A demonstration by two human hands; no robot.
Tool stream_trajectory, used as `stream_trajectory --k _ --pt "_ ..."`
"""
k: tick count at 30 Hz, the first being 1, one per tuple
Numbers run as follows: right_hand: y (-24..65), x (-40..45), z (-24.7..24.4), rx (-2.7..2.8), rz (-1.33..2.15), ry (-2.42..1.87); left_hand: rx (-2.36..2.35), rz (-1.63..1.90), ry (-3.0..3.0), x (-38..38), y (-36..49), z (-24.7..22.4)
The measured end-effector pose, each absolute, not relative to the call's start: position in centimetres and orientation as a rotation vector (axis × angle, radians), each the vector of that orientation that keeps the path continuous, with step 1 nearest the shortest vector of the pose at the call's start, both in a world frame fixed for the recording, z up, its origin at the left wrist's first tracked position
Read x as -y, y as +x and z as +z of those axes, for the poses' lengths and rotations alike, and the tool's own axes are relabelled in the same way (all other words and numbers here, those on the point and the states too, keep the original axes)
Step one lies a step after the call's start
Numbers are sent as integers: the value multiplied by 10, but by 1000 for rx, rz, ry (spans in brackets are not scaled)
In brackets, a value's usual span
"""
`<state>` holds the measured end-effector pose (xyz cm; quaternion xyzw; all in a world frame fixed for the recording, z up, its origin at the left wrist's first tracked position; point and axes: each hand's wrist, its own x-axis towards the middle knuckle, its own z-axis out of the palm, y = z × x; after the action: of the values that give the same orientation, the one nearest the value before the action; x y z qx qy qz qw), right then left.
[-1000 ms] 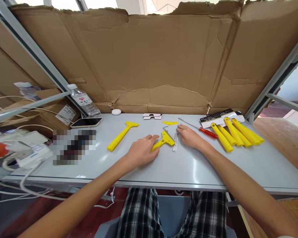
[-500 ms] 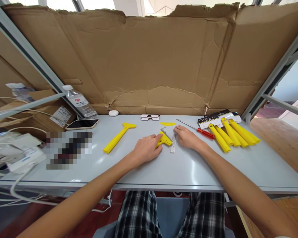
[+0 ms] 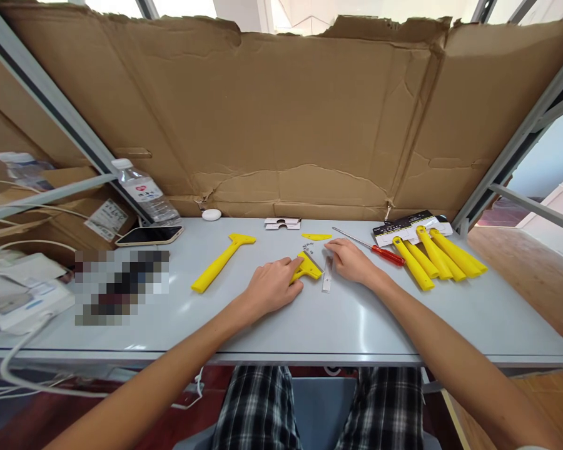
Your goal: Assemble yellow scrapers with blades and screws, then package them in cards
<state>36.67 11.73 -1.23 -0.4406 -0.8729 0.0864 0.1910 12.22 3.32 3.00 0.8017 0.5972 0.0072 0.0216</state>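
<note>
My left hand (image 3: pixel 273 284) is closed on a yellow scraper (image 3: pixel 308 267) with a metal strip along its head, low over the table. Just right of it, my right hand (image 3: pixel 349 257) reaches toward some small screws (image 3: pixel 308 248), its index finger extended; whether its fingertips hold anything is too small to tell. Below those fingertips lies a thin clear strip (image 3: pixel 327 278). Beyond the screws rests a yellow cover piece (image 3: pixel 316 237). A red-handled screwdriver (image 3: pixel 387 255) lies right of my right hand. Another yellow scraper handle (image 3: pixel 220 262) lies to the left.
Several yellow handles (image 3: pixel 438 253) lie by black-and-white packaging (image 3: pixel 410 228) at the right. A folded card (image 3: pixel 282 223) and white round object (image 3: pixel 211 214) are at the back. A phone (image 3: pixel 150 235), bottle (image 3: pixel 147 194), box (image 3: pixel 106 219) and cables stand left. Cardboard (image 3: pixel 281 112) backs the grey table (image 3: pixel 272 337).
My right hand has shifted slightly left toward the screws, off the top of the clear strip, with its index finger now stretched out. My left hand still holds the scraper, moved slightly left.
</note>
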Motion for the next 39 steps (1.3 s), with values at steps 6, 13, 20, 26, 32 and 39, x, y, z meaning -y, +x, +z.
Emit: stream_trajectory --k 6,13,20,26,32,39 --pt "343 -129 1 2417 216 -1250 -1807 67 2478 -35 117 29" --pt "324 -144 3 2465 293 -1194 -1695 247 2416 -43 100 23" --pt "326 -141 1 2405 369 -1150 -1506 557 2072 -46 92 30" --pt "345 -126 13 2101 604 -1088 -1077 743 1517 -49 94 31" --pt "344 -112 14 1830 1029 -861 -951 809 1220 -50 90 25" --pt "332 -104 12 1792 1124 -839 -908 834 1149 -49 88 22"
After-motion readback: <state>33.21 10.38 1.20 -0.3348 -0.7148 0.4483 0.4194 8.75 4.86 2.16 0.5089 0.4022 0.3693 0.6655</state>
